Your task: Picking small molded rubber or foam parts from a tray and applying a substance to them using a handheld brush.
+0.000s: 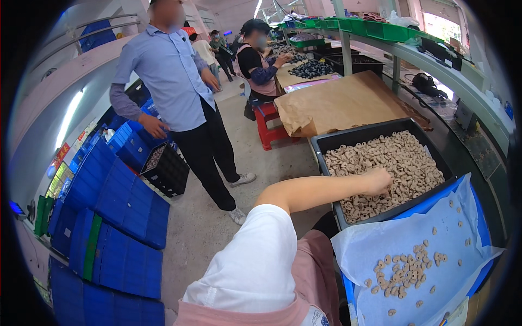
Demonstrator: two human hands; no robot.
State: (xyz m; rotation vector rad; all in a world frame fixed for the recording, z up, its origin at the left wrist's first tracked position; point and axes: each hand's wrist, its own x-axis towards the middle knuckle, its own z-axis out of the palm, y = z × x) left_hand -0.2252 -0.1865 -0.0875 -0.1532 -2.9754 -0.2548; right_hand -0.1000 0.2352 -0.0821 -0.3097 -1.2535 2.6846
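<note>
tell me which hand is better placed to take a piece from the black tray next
Probably the left: the left hand is in the black tray, right down at the beige pieces. The right hand is not in view, so its reach can't be judged.

Open air lay above the blue tray [360, 239]'s scattered pieces [402, 271]; the black bin [359, 136]'s raised walls surrounded the left hand [378, 182].

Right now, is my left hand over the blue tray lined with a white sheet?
No, the left hand is over the black tray, reaching down to the small tan pieces.
</note>
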